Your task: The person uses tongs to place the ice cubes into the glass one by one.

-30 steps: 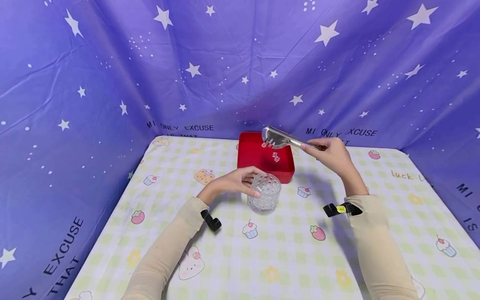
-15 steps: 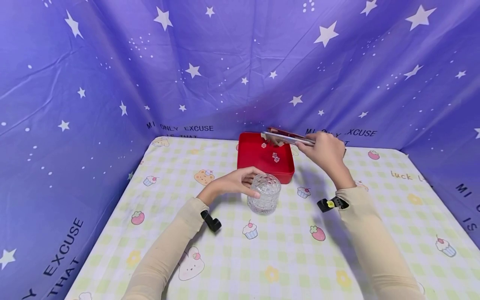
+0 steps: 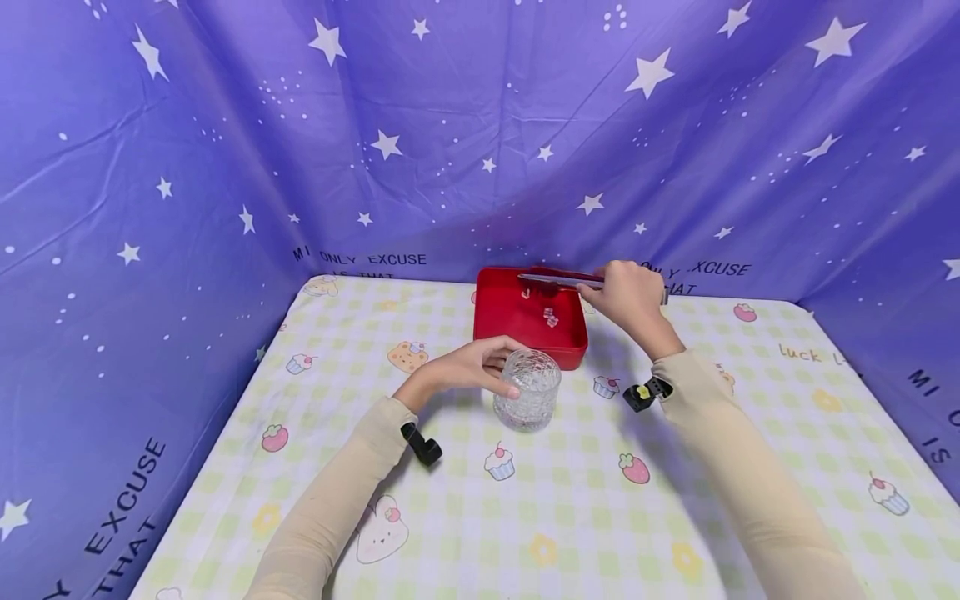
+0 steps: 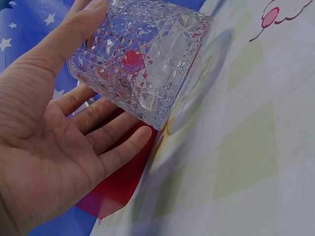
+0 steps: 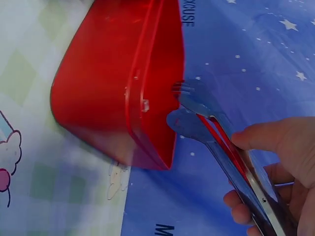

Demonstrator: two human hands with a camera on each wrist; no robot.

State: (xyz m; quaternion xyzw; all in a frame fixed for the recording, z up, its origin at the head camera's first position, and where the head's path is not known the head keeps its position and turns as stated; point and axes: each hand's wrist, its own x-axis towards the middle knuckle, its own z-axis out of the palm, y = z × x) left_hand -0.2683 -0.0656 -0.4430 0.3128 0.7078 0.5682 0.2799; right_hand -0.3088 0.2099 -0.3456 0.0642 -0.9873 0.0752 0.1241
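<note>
A clear cut-glass tumbler (image 3: pixel 531 396) stands on the table, with my left hand (image 3: pixel 467 367) holding its side. In the left wrist view, the thumb lies along the faceted wall of the tumbler (image 4: pixel 147 54) and the fingers reach behind and beneath it. My right hand (image 3: pixel 628 296) grips metal serving tongs (image 3: pixel 562 280) by the handles. Their tips reach in over the far part of a red box (image 3: pixel 573 354). The right wrist view shows the tongs (image 5: pixel 236 162) with a tined end and a rounded end, slightly apart. Several small clear cubes (image 3: pixel 551 317) lie inside the box.
A checked tablecloth (image 3: pixel 600 517) with printed cupcakes and strawberries covers the table. Purple star-patterned curtains (image 3: pixel 450 183) rise along the back and both sides. The red box sits right behind the tumbler, close to the table's far edge.
My right hand has moved left and the tongs have turned from flat side to edge on, their tips dropping toward the box. My left hand and the tumbler have stayed put.
</note>
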